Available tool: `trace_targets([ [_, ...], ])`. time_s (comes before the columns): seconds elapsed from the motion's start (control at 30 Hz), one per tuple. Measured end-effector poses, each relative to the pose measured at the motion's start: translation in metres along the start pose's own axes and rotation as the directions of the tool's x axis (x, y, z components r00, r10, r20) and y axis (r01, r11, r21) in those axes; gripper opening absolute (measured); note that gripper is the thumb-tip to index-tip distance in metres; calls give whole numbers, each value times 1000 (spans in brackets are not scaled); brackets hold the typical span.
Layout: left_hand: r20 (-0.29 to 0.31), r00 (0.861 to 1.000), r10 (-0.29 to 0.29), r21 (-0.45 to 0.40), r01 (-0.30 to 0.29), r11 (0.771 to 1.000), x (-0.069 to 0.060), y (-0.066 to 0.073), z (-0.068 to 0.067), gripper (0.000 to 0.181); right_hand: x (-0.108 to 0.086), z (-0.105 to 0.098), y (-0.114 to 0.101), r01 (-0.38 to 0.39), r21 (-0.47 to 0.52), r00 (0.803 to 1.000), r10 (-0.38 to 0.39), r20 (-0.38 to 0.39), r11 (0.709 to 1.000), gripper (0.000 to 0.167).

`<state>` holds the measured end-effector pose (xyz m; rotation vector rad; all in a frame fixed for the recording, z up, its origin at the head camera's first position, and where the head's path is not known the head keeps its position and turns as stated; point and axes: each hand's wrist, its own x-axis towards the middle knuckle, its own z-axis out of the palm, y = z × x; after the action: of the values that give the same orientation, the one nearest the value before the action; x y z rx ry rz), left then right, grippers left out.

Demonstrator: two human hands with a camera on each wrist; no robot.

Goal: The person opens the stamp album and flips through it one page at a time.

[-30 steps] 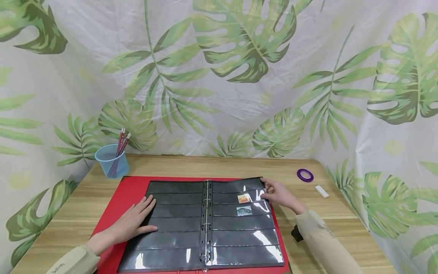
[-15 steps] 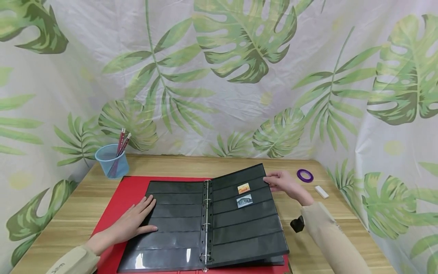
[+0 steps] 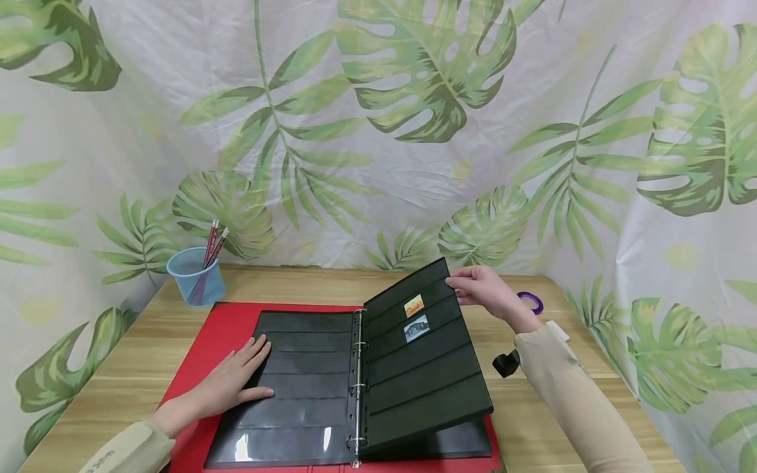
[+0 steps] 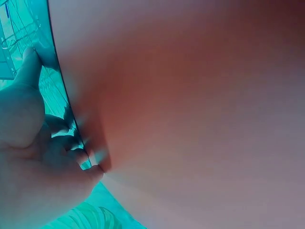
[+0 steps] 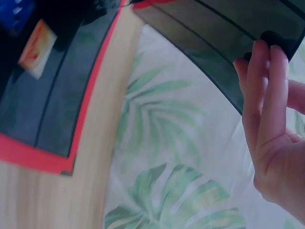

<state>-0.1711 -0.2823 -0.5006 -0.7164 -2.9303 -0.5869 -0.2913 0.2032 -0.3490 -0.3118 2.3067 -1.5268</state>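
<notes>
A red binder (image 3: 190,355) lies spread on the table with black pocket pages. On its left page (image 3: 301,384) the left hand (image 3: 227,381) rests flat, fingers spread over the outer edge. The right hand (image 3: 487,292) pinches the outer edge of the lifted right page (image 3: 422,374) near its top corner. That page tilts up from the metal rings (image 3: 358,374) and holds an orange stamp (image 3: 414,305) above a blue-grey stamp (image 3: 416,328). In the right wrist view the right hand (image 5: 276,114) has its fingers against the dark page (image 5: 205,43); another page lies below with an orange stamp (image 5: 38,47).
A blue mesh cup (image 3: 198,279) with pencils stands at the back left. To the right are a purple tape roll (image 3: 531,302), a white block (image 3: 558,330) partly behind the right sleeve, and a small black object (image 3: 506,363). A patterned curtain (image 3: 378,164) hangs behind the table.
The right hand has raised the outer edge of the right page, moving up and slightly left lately; the page beneath now shows. The left hand has stayed in place.
</notes>
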Motion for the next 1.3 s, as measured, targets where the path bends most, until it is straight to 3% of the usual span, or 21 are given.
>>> trace_targets([
  [0.17,21,1000,-14,7,14,1000,1,2,-2,92,6,10,-16,24,75,999,-27,29,997,47],
  [0.37,-17,999,31,-2,-32,1000,0,-3,0,91,15,26,-35,51,141,996,-60,60,989,38],
  [0.47,-7,999,45,-5,-45,999,2,-6,-1,90,19,33,-43,46,148,997,-55,56,988,39],
  [0.67,141,990,-16,-73,26,997,9,5,-20,93,25,48,-58,27,176,998,-37,53,984,45],
  [0.77,168,984,-58,-101,76,992,18,15,-32,93,27,55,-63,26,195,998,-37,52,980,44],
  [0.93,95,992,-82,-153,95,984,38,42,-54,88,31,66,-71,46,196,998,-55,41,979,39],
  [1.07,41,991,-124,-219,130,967,58,80,-74,76,35,75,-78,48,163,999,-51,17,985,36],
  [1.17,66,985,-161,-328,174,928,74,113,-91,61,37,81,-83,46,120,999,-45,-6,992,35],
  [1.3,144,975,-172,-528,222,820,93,155,-110,47,39,88,-89,72,82,997,-71,-11,994,35],
])
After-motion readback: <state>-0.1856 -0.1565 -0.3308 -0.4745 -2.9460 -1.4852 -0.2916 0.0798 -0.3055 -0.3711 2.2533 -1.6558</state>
